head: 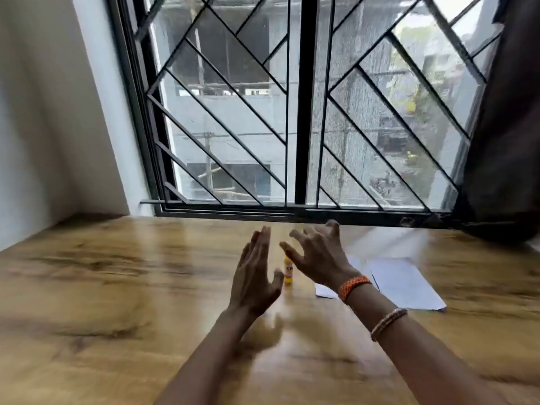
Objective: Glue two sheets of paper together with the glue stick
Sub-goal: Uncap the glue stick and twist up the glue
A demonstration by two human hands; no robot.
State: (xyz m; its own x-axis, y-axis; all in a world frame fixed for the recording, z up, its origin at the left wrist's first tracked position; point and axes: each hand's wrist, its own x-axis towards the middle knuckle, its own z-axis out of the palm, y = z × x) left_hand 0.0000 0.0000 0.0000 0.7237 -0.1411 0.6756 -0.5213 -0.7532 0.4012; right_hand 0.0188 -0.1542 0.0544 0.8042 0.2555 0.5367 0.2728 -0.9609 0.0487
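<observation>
A small yellow glue stick (288, 271) stands upright on the wooden table (117, 287), seen between my two raised hands. My left hand (255, 276) is held up edge-on with straight fingers and holds nothing. My right hand (317, 255) hovers with spread, slightly bent fingers and is empty too. White sheets of paper (406, 283) lie flat on the table to the right, partly hidden behind my right wrist. Another white paper corner (325, 291) shows below that wrist.
A barred window (304, 112) runs along the table's far edge. A dark curtain (505, 141) hangs at the right and touches the table corner. A white wall (43, 127) bounds the left side.
</observation>
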